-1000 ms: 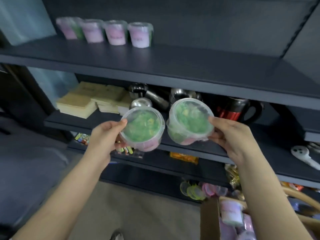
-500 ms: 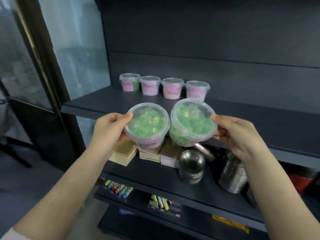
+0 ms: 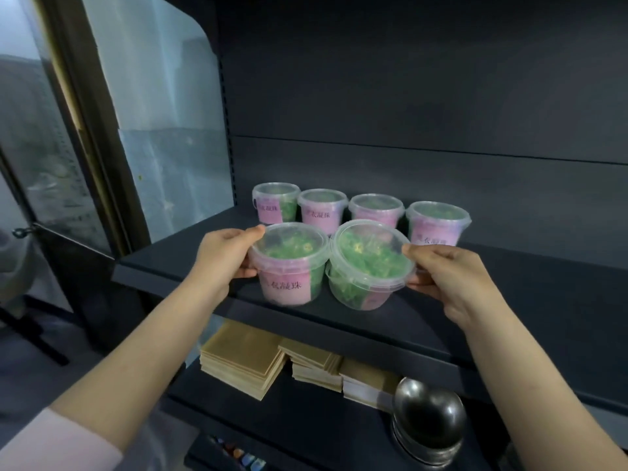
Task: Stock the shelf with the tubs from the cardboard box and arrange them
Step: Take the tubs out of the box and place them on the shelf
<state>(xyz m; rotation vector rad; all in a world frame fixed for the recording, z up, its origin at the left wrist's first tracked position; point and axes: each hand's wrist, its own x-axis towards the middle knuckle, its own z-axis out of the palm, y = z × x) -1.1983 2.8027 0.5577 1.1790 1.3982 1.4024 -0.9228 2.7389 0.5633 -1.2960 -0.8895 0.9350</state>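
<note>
The left hand (image 3: 224, 256) grips one tub (image 3: 289, 266) and the right hand (image 3: 448, 280) a tilted second tub (image 3: 368, 266) over the shelf (image 3: 509, 283) front, just before the back row (image 3: 373, 212); best set both flat, labels forward, aligned.

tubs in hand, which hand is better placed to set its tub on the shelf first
Left, probably. The left hand holds the left tub upright, label forward, low over the shelf. The right hand holds the right tub tilted toward the camera, label turned aside.
</note>
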